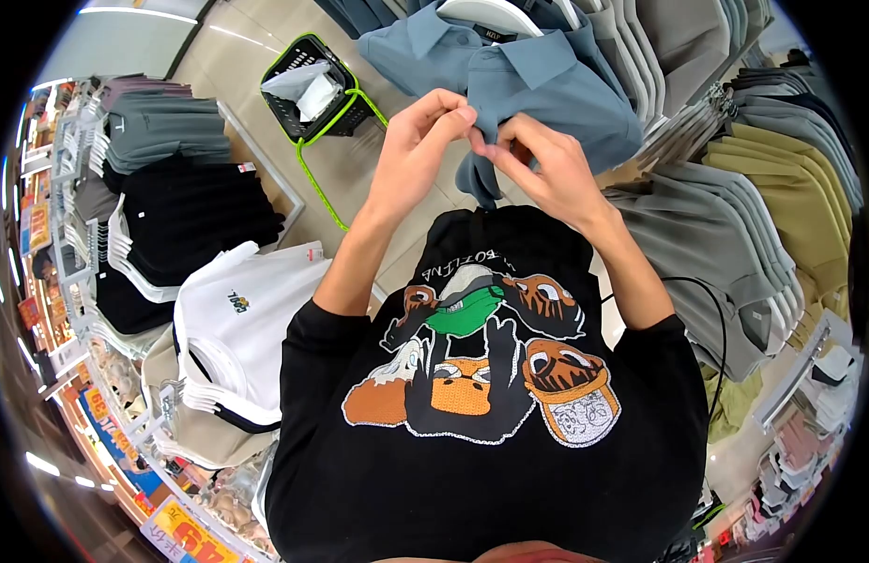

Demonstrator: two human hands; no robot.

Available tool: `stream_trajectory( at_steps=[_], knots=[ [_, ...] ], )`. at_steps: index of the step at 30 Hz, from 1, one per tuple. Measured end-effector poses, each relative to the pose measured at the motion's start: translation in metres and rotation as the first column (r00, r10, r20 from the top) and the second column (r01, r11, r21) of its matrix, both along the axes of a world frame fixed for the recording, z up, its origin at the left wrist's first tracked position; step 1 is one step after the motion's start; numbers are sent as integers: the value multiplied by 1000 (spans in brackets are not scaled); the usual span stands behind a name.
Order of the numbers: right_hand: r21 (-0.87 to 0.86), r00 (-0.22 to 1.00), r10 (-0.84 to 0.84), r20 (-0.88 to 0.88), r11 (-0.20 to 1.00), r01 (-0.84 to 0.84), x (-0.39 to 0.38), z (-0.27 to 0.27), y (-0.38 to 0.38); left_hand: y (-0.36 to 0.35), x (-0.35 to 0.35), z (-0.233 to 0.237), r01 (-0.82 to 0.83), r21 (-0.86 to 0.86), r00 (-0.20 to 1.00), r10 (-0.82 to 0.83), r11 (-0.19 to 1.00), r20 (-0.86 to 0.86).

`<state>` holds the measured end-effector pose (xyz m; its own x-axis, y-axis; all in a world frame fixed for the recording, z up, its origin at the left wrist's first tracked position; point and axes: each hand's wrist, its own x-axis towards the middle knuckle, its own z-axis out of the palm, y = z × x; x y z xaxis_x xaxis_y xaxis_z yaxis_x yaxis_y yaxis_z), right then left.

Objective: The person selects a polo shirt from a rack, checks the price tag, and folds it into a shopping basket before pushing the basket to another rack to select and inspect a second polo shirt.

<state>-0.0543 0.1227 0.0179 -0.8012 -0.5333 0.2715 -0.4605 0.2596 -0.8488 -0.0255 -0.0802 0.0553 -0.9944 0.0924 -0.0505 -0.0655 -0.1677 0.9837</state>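
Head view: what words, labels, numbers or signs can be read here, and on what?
"OLINA", upside down, on the black sweatshirt; earlier letters unclear.
Neck label on the blue shirt: too small.
Logo on the white shirt: blurred.
Shelf price signs: blurred.

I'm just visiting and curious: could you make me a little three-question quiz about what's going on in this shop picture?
1. True or false: the left hand and the right hand both pinch the blue-grey polo shirt.
2. What colour is the rim of the basket on the floor? A) red B) green C) yellow
3. Fill in: the white shirts with a small chest logo hang on the person's ___ side.

Key: 1 true; 2 B; 3 left.
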Motion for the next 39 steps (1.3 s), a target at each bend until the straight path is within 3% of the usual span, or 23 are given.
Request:
stream_trajectory(
  at_steps=[6,10,14,17,23,29,31,39],
  knots=[
    [-46,997,-74,-39,996,72,1,0,-8,1,2,3,-13,33,999,12,999,46],
    [-231,981,19,195,973,27,-3,-4,-4,5,6,5,-47,-14,997,48,999,56],
    [-363,882,150,447,931,26,-3,-10,2,2,12,-5,72,-87,994,-65,994,85],
    [-422,859,184,478,905,41,-3,-6,3,1,18,-11,150,-187,987,-135,971,88],
    [-267,949,179,258,958,-108,-8,8,6,3,24,-5,75,-325,994,-99,943,-55],
    [-200,955,230,187,961,-192,-8,8,4,-1,26,0,72,-558,973,-181,827,-143],
    [-172,955,225,193,966,-192,-7,9,5,-2,25,6,32,-686,959,-216,727,-185],
    [0,987,131,97,991,-132,1,21,3,11,38,-8,-209,-705,906,-137,677,-401]
  ],
)
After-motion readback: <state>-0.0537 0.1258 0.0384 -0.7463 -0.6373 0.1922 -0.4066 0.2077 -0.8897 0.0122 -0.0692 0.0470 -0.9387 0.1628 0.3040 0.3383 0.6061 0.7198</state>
